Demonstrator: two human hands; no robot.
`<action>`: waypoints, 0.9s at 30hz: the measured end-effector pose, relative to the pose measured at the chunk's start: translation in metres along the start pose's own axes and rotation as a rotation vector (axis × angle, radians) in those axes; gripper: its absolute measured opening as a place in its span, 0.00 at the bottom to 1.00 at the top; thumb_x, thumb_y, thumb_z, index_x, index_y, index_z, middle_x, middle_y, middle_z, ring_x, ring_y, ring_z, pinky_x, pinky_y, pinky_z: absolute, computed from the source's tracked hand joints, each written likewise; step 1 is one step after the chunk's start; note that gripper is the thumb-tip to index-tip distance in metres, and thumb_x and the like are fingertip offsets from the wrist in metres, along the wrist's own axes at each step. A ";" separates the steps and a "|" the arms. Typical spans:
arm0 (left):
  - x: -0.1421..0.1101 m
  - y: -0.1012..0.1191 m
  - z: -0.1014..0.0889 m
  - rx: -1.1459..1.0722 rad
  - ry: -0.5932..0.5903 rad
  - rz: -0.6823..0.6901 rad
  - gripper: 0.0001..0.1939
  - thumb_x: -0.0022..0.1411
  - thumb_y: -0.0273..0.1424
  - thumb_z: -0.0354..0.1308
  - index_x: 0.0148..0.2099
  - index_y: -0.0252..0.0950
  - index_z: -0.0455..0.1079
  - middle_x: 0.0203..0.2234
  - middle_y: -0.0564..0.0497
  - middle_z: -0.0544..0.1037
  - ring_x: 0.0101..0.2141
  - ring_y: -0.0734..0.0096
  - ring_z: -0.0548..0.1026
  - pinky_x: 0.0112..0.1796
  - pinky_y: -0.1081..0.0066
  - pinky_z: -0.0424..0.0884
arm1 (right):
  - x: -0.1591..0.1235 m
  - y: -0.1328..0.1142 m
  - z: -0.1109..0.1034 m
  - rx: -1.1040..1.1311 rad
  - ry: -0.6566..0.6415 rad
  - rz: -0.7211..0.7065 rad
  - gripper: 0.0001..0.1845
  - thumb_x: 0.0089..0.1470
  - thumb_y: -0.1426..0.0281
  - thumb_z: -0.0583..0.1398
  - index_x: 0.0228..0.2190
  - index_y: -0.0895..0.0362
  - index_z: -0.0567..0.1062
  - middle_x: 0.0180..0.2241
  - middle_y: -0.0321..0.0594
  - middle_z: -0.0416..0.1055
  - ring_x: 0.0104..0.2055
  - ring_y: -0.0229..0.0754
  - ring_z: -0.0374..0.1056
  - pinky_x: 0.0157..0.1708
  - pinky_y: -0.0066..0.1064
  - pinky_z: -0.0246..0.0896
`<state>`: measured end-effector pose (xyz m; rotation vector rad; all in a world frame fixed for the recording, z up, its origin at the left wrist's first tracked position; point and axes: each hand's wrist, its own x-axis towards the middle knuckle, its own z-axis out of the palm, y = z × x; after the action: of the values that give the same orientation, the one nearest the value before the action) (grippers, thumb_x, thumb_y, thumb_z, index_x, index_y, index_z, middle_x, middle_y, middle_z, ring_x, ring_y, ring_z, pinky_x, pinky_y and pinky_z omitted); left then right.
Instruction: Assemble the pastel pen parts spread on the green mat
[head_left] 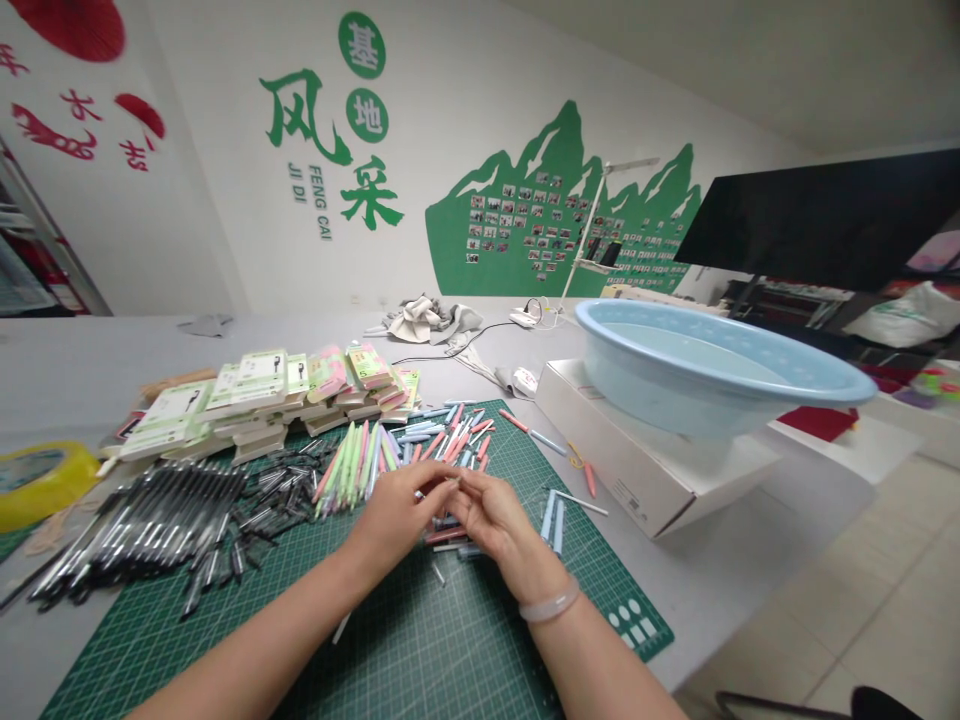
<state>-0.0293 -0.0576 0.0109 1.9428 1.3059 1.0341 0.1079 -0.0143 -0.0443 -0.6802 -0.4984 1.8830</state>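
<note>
The two hands meet above the far half of the mat [420, 655], the left hand [391, 515] and the right hand [496, 512] converging at the fingertips. The fingers are curled, with their tips gathered close together; whether they are clamped on a small part cannot be told, the contact being too small and partly hidden. The nearest objects are the pen parts [480, 425], slender coral, pale blue and white rods with a smooth, plastic look, strewn on the mat directly beneath and beyond the fingers. A short clear tube [439, 573] lies on the mat, just nearer the viewer than the fingertips. A smooth, pale bangle [551, 603] rings the right wrist.

Pastel pens [360, 462], chiefly green with some pink and violet, form a bundle on the mat beside the left hand. Farther left lie small, glossy black parts [289, 485] in a loose tangle, then a row of clear-barrelled black pens [169, 510] overlapping the mat's left edge. Pale blue barrels [559, 525] rest toward the mat's right side.

Beyond the mat's far left edge, flat rectangular packs [251, 380] in white, green and pink are stacked unevenly; a round yellow tape roll [71, 485] lies left of the mat. To the right of the mat, a white carton [637, 465] supports a wide, smooth blue basin [750, 365] with a flared rim. Crumpled grey and cream cloth [424, 318] lies on the table [757, 560] beyond the mat.
</note>
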 end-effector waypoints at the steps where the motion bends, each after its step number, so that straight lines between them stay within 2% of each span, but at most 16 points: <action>1: 0.001 0.001 -0.004 0.045 0.048 0.018 0.13 0.60 0.36 0.50 0.42 0.40 0.72 0.35 0.51 0.78 0.26 0.73 0.73 0.27 0.76 0.67 | -0.001 -0.002 0.000 0.014 0.011 0.027 0.03 0.47 0.79 0.60 0.28 0.65 0.72 0.28 0.46 0.75 0.31 0.40 0.73 0.35 0.30 0.71; 4: 0.007 0.005 -0.016 0.104 0.120 -0.021 0.14 0.59 0.38 0.50 0.40 0.38 0.73 0.34 0.50 0.78 0.26 0.72 0.73 0.27 0.75 0.67 | -0.003 -0.006 0.002 0.047 0.061 0.103 0.03 0.50 0.77 0.58 0.30 0.64 0.72 0.26 0.45 0.74 0.29 0.39 0.73 0.32 0.27 0.71; 7: 0.015 0.006 -0.024 0.071 0.098 -0.078 0.14 0.58 0.39 0.50 0.39 0.37 0.72 0.28 0.51 0.78 0.22 0.73 0.72 0.25 0.76 0.66 | -0.003 -0.009 0.006 0.060 0.085 0.110 0.02 0.51 0.78 0.58 0.29 0.64 0.72 0.24 0.43 0.73 0.24 0.35 0.71 0.27 0.21 0.69; 11: 0.025 -0.001 -0.030 -0.008 0.091 -0.110 0.15 0.57 0.41 0.51 0.38 0.36 0.72 0.21 0.54 0.75 0.17 0.75 0.68 0.22 0.76 0.64 | -0.002 -0.011 0.009 0.082 0.092 0.121 0.02 0.50 0.79 0.58 0.29 0.66 0.72 0.24 0.43 0.72 0.23 0.33 0.70 0.28 0.19 0.69; 14: 0.029 -0.016 -0.032 -0.146 0.123 -0.155 0.16 0.57 0.41 0.51 0.37 0.35 0.71 0.17 0.56 0.69 0.16 0.76 0.66 0.18 0.76 0.62 | -0.002 -0.011 0.009 0.084 0.089 0.093 0.04 0.50 0.81 0.57 0.30 0.65 0.72 0.28 0.44 0.74 0.29 0.34 0.72 0.35 0.21 0.70; 18: 0.031 -0.040 -0.033 -0.378 0.152 -0.230 0.17 0.55 0.42 0.54 0.39 0.33 0.70 0.21 0.54 0.69 0.16 0.77 0.65 0.15 0.77 0.62 | -0.002 -0.010 0.007 0.074 0.071 0.010 0.07 0.47 0.84 0.57 0.31 0.67 0.72 0.32 0.47 0.75 0.39 0.43 0.74 0.45 0.30 0.69; 23: 0.032 -0.053 -0.038 -0.530 0.197 -0.296 0.17 0.52 0.41 0.56 0.38 0.32 0.69 0.22 0.54 0.68 0.18 0.79 0.64 0.17 0.77 0.62 | -0.005 -0.012 0.007 -0.028 0.050 -0.016 0.12 0.45 0.87 0.54 0.34 0.70 0.72 0.35 0.55 0.74 0.40 0.46 0.74 0.45 0.31 0.68; 25: 0.033 -0.054 -0.042 -0.522 0.241 -0.297 0.17 0.52 0.41 0.56 0.38 0.32 0.69 0.21 0.55 0.67 0.17 0.79 0.63 0.18 0.78 0.60 | -0.006 -0.014 0.007 -0.066 0.065 -0.014 0.11 0.47 0.86 0.55 0.34 0.70 0.73 0.35 0.55 0.75 0.39 0.46 0.74 0.43 0.31 0.69; 27: 0.034 -0.053 -0.046 -0.426 0.205 -0.287 0.15 0.52 0.40 0.54 0.36 0.32 0.70 0.19 0.56 0.66 0.17 0.79 0.61 0.17 0.78 0.57 | -0.007 -0.017 0.007 -0.097 0.084 -0.022 0.11 0.48 0.84 0.55 0.35 0.69 0.73 0.35 0.55 0.75 0.38 0.46 0.74 0.41 0.32 0.70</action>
<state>-0.0862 -0.0056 0.0027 1.3212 1.2977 1.2651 0.1165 -0.0144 -0.0269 -0.8112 -0.5436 1.8105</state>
